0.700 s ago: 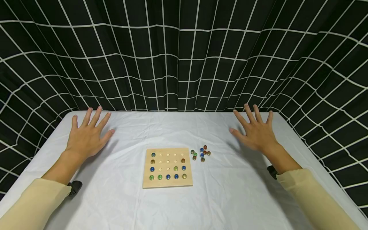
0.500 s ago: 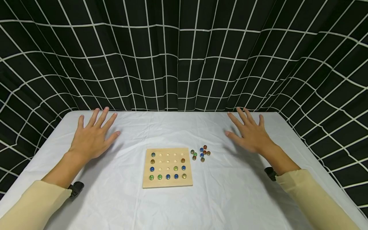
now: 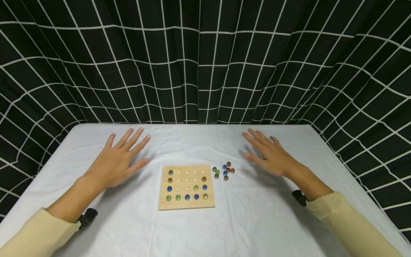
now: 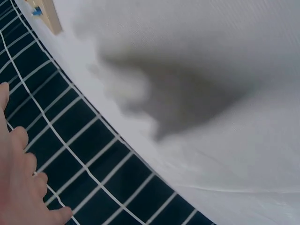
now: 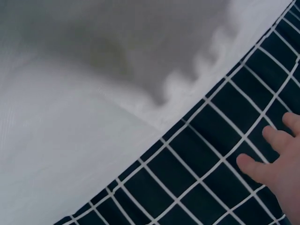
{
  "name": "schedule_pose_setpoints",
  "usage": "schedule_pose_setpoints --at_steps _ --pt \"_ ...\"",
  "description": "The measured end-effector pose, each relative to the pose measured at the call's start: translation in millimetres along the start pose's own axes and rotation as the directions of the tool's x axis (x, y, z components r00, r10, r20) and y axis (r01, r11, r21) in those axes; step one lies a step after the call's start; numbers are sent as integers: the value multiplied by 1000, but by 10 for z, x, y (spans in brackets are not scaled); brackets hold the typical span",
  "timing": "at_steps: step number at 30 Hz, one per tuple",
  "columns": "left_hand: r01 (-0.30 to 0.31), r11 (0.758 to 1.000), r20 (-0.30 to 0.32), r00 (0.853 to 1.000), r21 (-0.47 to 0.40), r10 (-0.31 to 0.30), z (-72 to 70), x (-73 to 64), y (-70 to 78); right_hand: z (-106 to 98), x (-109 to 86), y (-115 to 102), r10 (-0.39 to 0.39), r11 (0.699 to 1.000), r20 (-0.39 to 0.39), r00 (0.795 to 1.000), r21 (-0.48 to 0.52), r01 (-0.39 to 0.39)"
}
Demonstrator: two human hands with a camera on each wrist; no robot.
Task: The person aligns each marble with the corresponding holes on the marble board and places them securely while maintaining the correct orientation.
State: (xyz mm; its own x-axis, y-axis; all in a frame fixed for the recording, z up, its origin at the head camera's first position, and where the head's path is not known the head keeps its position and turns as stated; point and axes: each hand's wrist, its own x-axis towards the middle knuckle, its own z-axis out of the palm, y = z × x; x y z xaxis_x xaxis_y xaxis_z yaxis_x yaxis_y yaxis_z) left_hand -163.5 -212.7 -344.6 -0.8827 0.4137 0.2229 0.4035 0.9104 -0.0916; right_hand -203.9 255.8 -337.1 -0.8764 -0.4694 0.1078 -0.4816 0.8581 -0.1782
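My left hand (image 3: 117, 160) hovers over the white cloth to the left of a wooden marble board (image 3: 183, 204), its fingers spread and holding nothing. Glass marbles in blue, green and amber sit in the board's left column, its front row and part of its right side; bare round hollows show in the middle and back. Right of the board lies a loose cluster of small marbles (image 3: 225, 172). Beyond that cluster my right hand (image 3: 271, 157) is held above the cloth, fingers extended and nothing in them. Each wrist view shows part of a hand and its shadow on the cloth.
A white cloth (image 3: 192, 232) covers the table. Behind it and at both sides hangs a black curtain (image 3: 208, 78) with a white grid. Dark wrist cameras (image 3: 88, 217) sit below each wrist, near the cream sleeves.
Both hands have moved inward, the left one to the right and the right one to the left, and somewhat nearer to me. Board and marbles stay in place.
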Motion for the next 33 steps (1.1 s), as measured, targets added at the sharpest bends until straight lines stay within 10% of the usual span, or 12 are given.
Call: schedule_pose_setpoints --at_steps 16,33 --pt "-132 988 121 983 -76 140 22 -121 270 67 8 -169 -146 967 -12 989 209 146" --pt "-128 979 199 967 -161 159 131 -187 433 162 3 -251 -132 922 58 990 375 101"
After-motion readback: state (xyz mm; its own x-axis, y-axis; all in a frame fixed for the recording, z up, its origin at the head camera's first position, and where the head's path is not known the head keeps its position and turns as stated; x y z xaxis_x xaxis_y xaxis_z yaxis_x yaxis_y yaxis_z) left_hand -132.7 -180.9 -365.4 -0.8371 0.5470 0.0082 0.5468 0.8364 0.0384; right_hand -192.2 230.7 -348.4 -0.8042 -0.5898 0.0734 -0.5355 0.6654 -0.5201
